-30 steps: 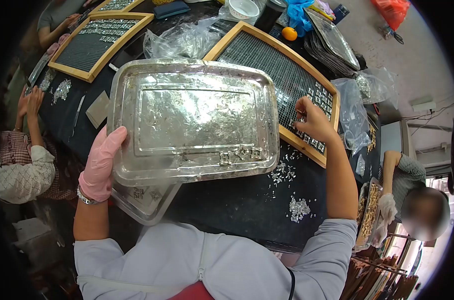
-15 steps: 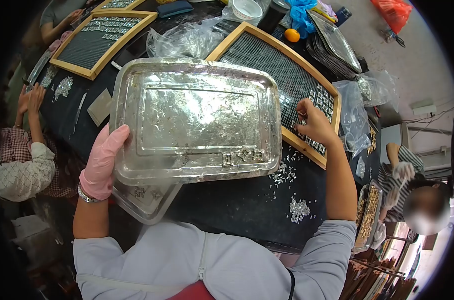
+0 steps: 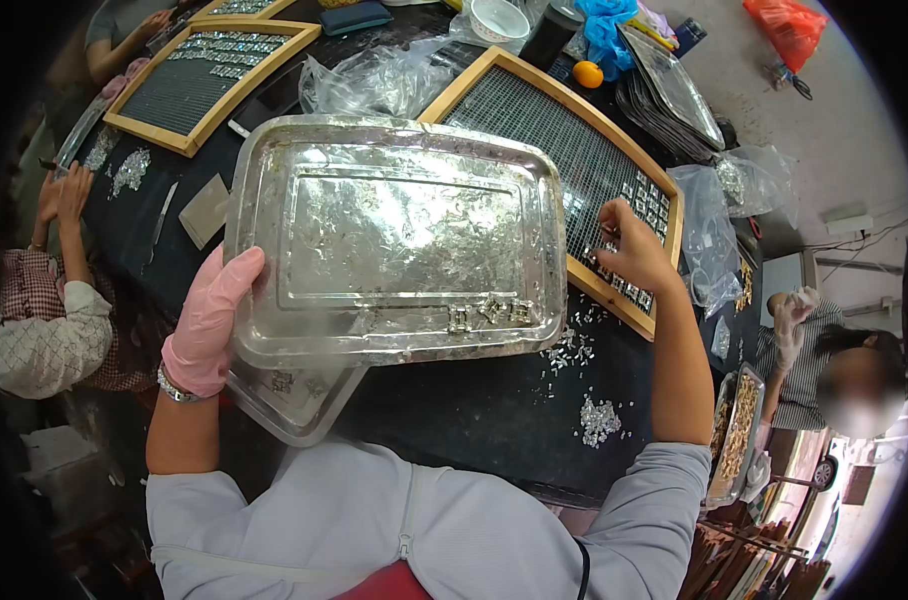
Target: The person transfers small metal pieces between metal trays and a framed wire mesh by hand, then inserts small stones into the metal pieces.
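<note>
My left hand (image 3: 210,325), in a pink glove, grips the left edge of a shiny metal tray (image 3: 394,230) held up in front of me. A few small square metal pieces (image 3: 489,314) lie near the tray's lower right corner. Partly hidden beneath it is a second tray (image 3: 304,410) with small pieces in it. My bare right hand (image 3: 629,250) is over the right part of a wooden-framed mesh (image 3: 629,315), its fingers curled together at rows of small square pieces (image 3: 649,212). Whatever is between those fingertips is too small to make out.
Loose shiny bits (image 3: 599,422) lie on the black table (image 3: 454,420). Plastic bags (image 3: 379,80), an orange (image 3: 587,74) and a stack of dark sheets (image 3: 664,95) sit farther back. Other people work at left and right; a tray of golden pieces (image 3: 734,430) is at right.
My right hand stays over the mesh with only a slight shift of its fingers. The metal tray stays in my left hand. At right, a co-worker's gloved hand has risen and the head has moved.
</note>
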A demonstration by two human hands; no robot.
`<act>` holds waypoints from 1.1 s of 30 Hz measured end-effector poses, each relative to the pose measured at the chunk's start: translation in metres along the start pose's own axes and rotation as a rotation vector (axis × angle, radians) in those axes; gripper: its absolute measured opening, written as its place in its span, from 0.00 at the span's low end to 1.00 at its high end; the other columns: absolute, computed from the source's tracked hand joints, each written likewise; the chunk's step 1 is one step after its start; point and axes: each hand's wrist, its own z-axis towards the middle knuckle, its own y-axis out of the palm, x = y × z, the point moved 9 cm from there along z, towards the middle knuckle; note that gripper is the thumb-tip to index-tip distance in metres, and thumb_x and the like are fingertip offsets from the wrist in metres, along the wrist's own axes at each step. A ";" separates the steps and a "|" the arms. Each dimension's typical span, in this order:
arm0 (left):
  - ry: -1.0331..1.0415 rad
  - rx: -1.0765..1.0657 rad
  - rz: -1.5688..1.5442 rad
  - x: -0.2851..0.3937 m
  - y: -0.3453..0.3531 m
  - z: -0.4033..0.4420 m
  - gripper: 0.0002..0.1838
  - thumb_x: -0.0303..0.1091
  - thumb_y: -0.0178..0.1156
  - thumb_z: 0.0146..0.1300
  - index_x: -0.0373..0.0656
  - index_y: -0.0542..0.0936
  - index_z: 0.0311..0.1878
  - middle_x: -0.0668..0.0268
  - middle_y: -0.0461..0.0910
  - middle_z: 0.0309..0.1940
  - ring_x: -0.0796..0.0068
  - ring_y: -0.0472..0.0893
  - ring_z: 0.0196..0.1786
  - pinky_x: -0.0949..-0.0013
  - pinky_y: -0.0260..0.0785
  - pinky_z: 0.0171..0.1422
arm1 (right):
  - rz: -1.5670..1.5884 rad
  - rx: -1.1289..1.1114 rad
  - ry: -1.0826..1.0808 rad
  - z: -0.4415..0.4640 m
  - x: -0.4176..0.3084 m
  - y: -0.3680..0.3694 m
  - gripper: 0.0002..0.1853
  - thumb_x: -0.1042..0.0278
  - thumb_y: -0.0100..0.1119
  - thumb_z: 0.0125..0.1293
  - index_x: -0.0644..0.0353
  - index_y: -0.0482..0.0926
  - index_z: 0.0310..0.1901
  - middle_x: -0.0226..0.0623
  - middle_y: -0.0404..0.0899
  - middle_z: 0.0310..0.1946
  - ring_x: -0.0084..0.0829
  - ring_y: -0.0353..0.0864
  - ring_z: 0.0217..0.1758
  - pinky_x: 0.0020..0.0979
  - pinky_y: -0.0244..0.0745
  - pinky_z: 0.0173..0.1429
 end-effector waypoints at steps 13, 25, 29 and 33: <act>0.003 -0.084 -0.068 0.002 0.014 0.001 0.19 0.36 0.50 0.70 0.36 0.69 0.60 0.67 0.77 0.48 0.80 0.75 0.48 0.74 0.69 0.54 | 0.067 -0.033 -0.450 -0.050 -0.170 0.005 0.17 0.78 0.65 0.49 0.57 0.70 0.39 0.33 0.74 0.32 0.34 0.78 0.36 0.32 0.74 0.40; 0.080 -0.117 -0.161 0.010 0.035 -0.012 0.20 0.35 0.50 0.71 0.36 0.68 0.61 0.64 0.77 0.50 0.78 0.77 0.49 0.72 0.70 0.55 | -0.124 0.022 -0.379 -0.053 -0.190 0.017 0.22 0.71 0.67 0.47 0.55 0.67 0.43 0.32 0.76 0.31 0.35 0.78 0.38 0.35 0.72 0.39; 0.084 -0.104 -0.130 0.015 0.042 -0.019 0.18 0.36 0.51 0.70 0.37 0.70 0.59 0.69 0.77 0.44 0.82 0.76 0.44 0.75 0.69 0.50 | -0.115 0.051 -0.378 -0.052 -0.186 0.020 0.21 0.72 0.64 0.48 0.56 0.67 0.43 0.33 0.76 0.31 0.36 0.78 0.38 0.36 0.72 0.39; 0.083 -0.143 -0.118 0.010 0.038 -0.017 0.21 0.36 0.49 0.72 0.37 0.66 0.64 0.63 0.75 0.54 0.75 0.76 0.53 0.70 0.70 0.58 | -0.168 0.063 -0.389 -0.052 -0.188 0.019 0.20 0.74 0.62 0.47 0.57 0.67 0.43 0.34 0.76 0.30 0.38 0.78 0.38 0.37 0.72 0.40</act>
